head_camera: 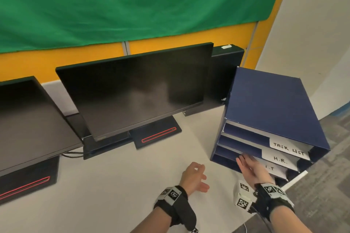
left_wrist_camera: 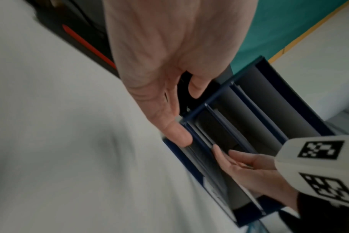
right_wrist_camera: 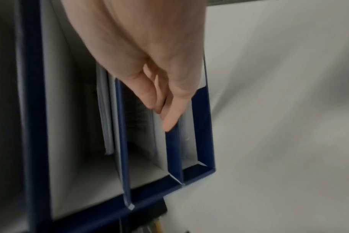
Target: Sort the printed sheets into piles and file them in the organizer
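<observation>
Sheets, the printed ones the task is about, show only as white edges inside the organizer point(head_camera: 272, 104), the dark blue box standing at the right end of the pale desk point(head_camera: 117, 185); no loose sheets or piles lie on the desk in any view, so by my judgement the filing is at or near its end. Two black monitors point(head_camera: 132, 89) stand well apart from the work, along the back of the desk. The organizer has stacked shelves with white handwritten labels point(head_camera: 288, 150) reading "TASK LIST", "H.R." and a lower one partly hidden by the hand. The right hand point(head_camera: 250, 168) reaches to the front of the lower shelves, fingers straight and close together, and the right wrist view shows one fingertip point(right_wrist_camera: 169, 123) touching the edge of a blue divider point(right_wrist_camera: 173, 151), with nothing clamped. The left hand point(head_camera: 194, 178) hovers just above the desk near the organizer's left front corner, fingers loosely apart and holding nothing. The step in hand looks like seating the last sheets flush in their shelf. To do it well, push with flat fingers along the paper's front edge, not the divider, steady the box with the free hand so it does not slide back, and check the label first.
</observation>
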Action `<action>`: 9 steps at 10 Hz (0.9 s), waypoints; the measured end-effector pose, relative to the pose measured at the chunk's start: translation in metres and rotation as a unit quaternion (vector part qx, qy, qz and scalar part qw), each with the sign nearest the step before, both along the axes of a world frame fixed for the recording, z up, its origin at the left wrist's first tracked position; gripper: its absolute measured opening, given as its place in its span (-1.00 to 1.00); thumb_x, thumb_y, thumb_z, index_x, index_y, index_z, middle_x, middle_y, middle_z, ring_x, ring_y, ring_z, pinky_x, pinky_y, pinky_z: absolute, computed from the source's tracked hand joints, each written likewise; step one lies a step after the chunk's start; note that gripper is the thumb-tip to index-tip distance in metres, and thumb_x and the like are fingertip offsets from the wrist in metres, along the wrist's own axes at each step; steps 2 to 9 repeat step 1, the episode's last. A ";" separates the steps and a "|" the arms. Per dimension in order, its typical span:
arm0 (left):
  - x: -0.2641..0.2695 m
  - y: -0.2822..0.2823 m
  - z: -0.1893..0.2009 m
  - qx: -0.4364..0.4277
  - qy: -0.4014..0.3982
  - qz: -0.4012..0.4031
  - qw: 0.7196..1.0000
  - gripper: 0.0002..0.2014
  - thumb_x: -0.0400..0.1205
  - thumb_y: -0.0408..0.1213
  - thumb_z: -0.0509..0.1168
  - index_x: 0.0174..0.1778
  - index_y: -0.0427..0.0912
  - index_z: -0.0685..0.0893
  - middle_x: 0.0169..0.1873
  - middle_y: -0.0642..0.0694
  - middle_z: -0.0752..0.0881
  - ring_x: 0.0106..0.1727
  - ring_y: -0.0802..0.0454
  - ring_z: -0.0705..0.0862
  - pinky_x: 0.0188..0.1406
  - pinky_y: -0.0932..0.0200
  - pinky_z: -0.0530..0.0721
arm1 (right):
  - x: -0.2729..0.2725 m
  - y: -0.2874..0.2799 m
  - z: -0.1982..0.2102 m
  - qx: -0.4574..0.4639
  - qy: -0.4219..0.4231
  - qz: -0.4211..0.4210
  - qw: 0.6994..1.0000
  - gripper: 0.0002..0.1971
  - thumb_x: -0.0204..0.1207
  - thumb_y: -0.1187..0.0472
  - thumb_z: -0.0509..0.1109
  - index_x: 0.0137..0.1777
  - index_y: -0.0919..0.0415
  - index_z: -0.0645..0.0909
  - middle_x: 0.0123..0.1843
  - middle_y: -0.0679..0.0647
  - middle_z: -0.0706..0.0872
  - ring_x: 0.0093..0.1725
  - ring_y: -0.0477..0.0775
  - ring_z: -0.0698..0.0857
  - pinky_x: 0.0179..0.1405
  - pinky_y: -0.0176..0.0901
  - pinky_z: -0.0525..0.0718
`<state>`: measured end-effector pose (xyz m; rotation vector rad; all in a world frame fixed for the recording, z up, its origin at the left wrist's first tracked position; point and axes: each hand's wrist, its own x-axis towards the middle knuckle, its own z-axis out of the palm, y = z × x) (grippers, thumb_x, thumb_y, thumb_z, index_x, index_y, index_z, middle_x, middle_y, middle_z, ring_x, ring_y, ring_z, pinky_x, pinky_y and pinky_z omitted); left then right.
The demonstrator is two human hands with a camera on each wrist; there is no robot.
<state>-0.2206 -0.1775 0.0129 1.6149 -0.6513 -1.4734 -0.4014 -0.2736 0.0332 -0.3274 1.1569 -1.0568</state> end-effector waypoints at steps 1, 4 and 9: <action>0.025 0.034 -0.004 -0.013 -0.061 -0.039 0.997 -0.89 0.65 -0.18 0.20 -0.03 -0.10 0.58 -0.23 -0.11 0.64 -0.50 0.02 0.67 -0.52 0.21 0.64 | 0.008 -0.005 -0.017 0.009 -0.034 0.054 0.998 -0.69 0.69 0.38 0.06 0.38 0.28 0.44 0.38 0.15 0.57 0.36 0.20 0.55 0.42 0.16 0.45; 0.025 0.034 -0.004 -0.013 -0.061 -0.039 0.997 -0.89 0.65 -0.18 0.20 -0.03 -0.10 0.58 -0.23 -0.11 0.64 -0.50 0.02 0.67 -0.52 0.21 0.64 | 0.008 -0.005 -0.017 0.009 -0.034 0.054 0.998 -0.69 0.69 0.38 0.06 0.38 0.28 0.44 0.38 0.15 0.57 0.36 0.20 0.55 0.42 0.16 0.45; 0.025 0.034 -0.004 -0.013 -0.061 -0.039 0.997 -0.89 0.65 -0.18 0.20 -0.03 -0.10 0.58 -0.23 -0.11 0.64 -0.50 0.02 0.67 -0.52 0.21 0.64 | 0.008 -0.005 -0.017 0.009 -0.034 0.054 0.998 -0.69 0.69 0.38 0.06 0.38 0.28 0.44 0.38 0.15 0.57 0.36 0.20 0.55 0.42 0.16 0.45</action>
